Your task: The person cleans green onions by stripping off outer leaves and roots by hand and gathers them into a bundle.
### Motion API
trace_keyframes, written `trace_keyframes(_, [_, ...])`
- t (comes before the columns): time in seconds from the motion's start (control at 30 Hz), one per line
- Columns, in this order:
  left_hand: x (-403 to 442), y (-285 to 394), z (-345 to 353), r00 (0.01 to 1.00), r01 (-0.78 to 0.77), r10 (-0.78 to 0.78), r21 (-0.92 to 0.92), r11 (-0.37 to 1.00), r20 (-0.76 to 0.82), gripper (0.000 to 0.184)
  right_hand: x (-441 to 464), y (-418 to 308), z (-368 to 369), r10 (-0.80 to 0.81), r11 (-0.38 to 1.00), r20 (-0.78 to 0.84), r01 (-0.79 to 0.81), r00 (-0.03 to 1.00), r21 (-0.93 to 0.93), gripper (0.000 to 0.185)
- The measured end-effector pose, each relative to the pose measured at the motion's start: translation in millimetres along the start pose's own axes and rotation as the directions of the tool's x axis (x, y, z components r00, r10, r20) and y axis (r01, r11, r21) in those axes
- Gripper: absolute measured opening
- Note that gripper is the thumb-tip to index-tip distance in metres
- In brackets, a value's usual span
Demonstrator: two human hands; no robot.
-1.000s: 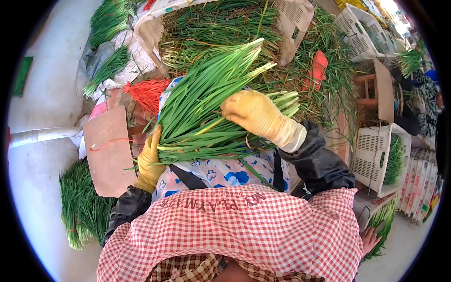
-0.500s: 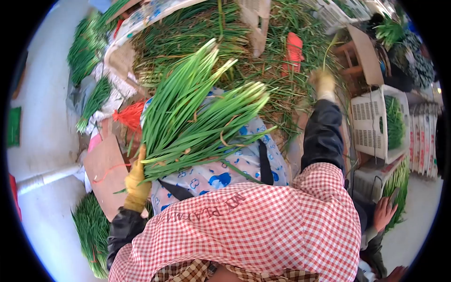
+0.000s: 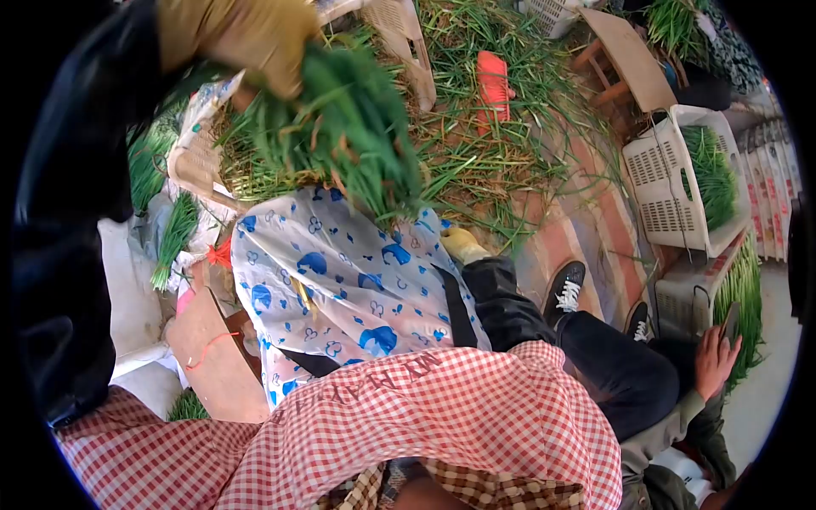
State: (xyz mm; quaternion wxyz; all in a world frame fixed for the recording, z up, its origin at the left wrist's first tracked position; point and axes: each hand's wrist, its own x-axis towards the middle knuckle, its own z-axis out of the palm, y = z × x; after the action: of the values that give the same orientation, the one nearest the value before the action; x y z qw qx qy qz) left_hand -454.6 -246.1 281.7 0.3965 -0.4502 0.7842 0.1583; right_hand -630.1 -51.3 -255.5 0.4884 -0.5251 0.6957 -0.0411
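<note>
My left hand [image 3: 255,42], in a yellow glove and blurred by motion, is raised at the upper left. It is closed around a bunch of garlic chives [image 3: 357,127], whose green leaves hang down over the far edge of my lap. My right hand [image 3: 463,244], also gloved, rests low beside the right edge of the lap cover [image 3: 340,263], close to the leaf tips; its fingers are mostly hidden. The cover is pale plastic with blue prints and dark straps. A few yellowed leaf scraps [image 3: 303,293] lie on it.
Loose chives [image 3: 501,170] litter the floor ahead, with a red object [image 3: 493,89] among them. A white crate of chives [image 3: 671,183] stands at right, near a wooden stool [image 3: 625,64]. Another person's hand [image 3: 716,364] holds a phone-like object at lower right. Cardboard [image 3: 212,357] lies left.
The chives lying across my lap have been lifted up and left in my left hand, baring the cover. My right hand has come back from the far pile to beside my lap.
</note>
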Motion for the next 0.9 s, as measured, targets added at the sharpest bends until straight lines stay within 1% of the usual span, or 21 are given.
trace_keyframes(0.03, [-6,7,-20,0.999,-0.031,0.031,-0.021,0.999,-0.019,0.04,1,5,-2,-0.014,1.0,-0.007,0.014,1.0,0.002,0.045])
trace_keyframes(0.07, [-18,17,-53,0.979,0.085,-0.053,-0.159,0.984,0.198,0.067,2,11,-5,0.049,0.976,0.002,-0.049,0.999,0.211,0.046])
trace_keyframes(0.1, [-27,18,-64,0.951,0.152,-0.082,-0.22,0.964,0.299,0.084,3,15,-6,0.107,0.906,0.026,-0.109,0.994,0.409,0.047])
trace_keyframes(0.13, [-36,20,-74,0.911,0.228,-0.11,-0.265,0.937,0.396,0.1,1,8,-4,0.226,0.634,0.067,-0.199,0.972,0.748,0.052])
trace_keyframes(0.17, [-42,3,-63,0.949,0.164,-0.022,-0.431,0.888,0.315,0.086,1,0,-9,0.211,0.636,0.05,-0.176,0.976,0.751,0.052])
trace_keyframes(0.23, [-51,-43,-30,0.987,-0.023,0.126,-0.701,0.713,0.096,0.059,0,-18,-28,0.112,0.191,0.141,-0.161,0.984,0.968,0.057])
trace_keyframes(0.27, [-57,-57,-12,0.983,-0.132,0.182,-0.796,0.59,-0.028,0.048,-8,-39,-40,0.001,0.074,0.11,-0.11,0.994,0.991,0.062])
trace_keyframes(0.3, [-63,-68,2,0.976,-0.187,0.193,-0.862,0.472,-0.106,0.045,-9,-59,-47,-0.006,0.076,0.095,-0.094,0.995,0.993,0.062])
trace_keyframes(0.33, [-71,-72,16,0.962,-0.245,0.202,-0.906,0.345,-0.184,0.043,-4,-75,-55,-0.183,-0.271,0.08,-0.129,0.98,0.954,0.064])
trace_keyframes(0.37, [-85,-68,39,0.962,-0.244,0.18,-0.942,0.232,-0.205,0.045,1,-91,-63,-0.353,-0.552,0.063,-0.263,0.933,0.791,0.066])
trace_keyframes(0.4, [-92,-72,63,0.98,-0.175,0.121,-0.971,0.162,-0.157,0.047,3,-105,-69,-0.451,-0.646,0.013,-0.336,0.893,0.686,0.067])
trace_keyframes(0.47, [-99,-79,118,0.995,-0.095,0.048,-0.993,0.072,-0.092,0.049,1,-131,-81,-0.538,-0.666,-0.148,-0.311,0.83,0.678,0.069])
trace_keyframes(0.5, [-101,-81,149,0.998,0.028,0.053,-1.0,-0.007,0.028,0.049,-1,-135,-86,-0.556,-0.661,-0.223,-0.263,0.801,0.702,0.07])
trace_keyframes(0.57, [-103,-85,220,0.958,0.284,0.098,-0.943,-0.172,0.27,0.05,-1,-137,-91,-0.573,-0.647,-0.334,-0.162,0.749,0.745,0.072])
trace_keyframes(0.63, [-91,-102,310,0.888,0.447,0.235,-0.86,-0.245,0.395,0.052,1,-135,-95,-0.595,-0.632,-0.414,-0.083,0.689,0.77,0.074])
trace_keyframes(0.67, [-93,-98,340,0.9,0.426,0.226,-0.859,-0.284,0.372,0.05,5,-135,-97,-0.598,-0.642,-0.471,-0.037,0.648,0.766,0.079])
trace_keyframes(0.7, [-97,-94,366,0.914,0.399,0.215,-0.859,-0.322,0.344,0.048,1,-133,-101,-0.605,-0.668,-0.452,-0.109,0.655,0.736,0.069])
trace_keyframes(0.77, [-99,-81,400,0.939,0.343,0.132,-0.847,-0.406,0.317,0.043,-3,-136,-116,-0.405,-0.673,-0.231,-0.118,0.885,0.73,0.049])
trace_keyframes(0.83, [-98,-78,430,0.953,0.295,0.204,-0.831,-0.471,0.223,0.038,21,-127,-125,-0.831,-0.489,-0.281,-0.39,0.48,0.781,0.036])
trace_keyframes(0.87, [-99,-75,442,0.946,0.32,0.211,-0.809,-0.493,0.245,0.037,3,-135,-135,-0.698,-0.576,-0.205,-0.368,0.686,0.73,0.036])
trace_keyframes(0.9, [-103,-72,452,0.946,0.319,0.215,-0.801,-0.506,0.241,0.037,8,-131,-144,-0.663,-0.513,-0.173,-0.274,0.729,0.813,0.039])
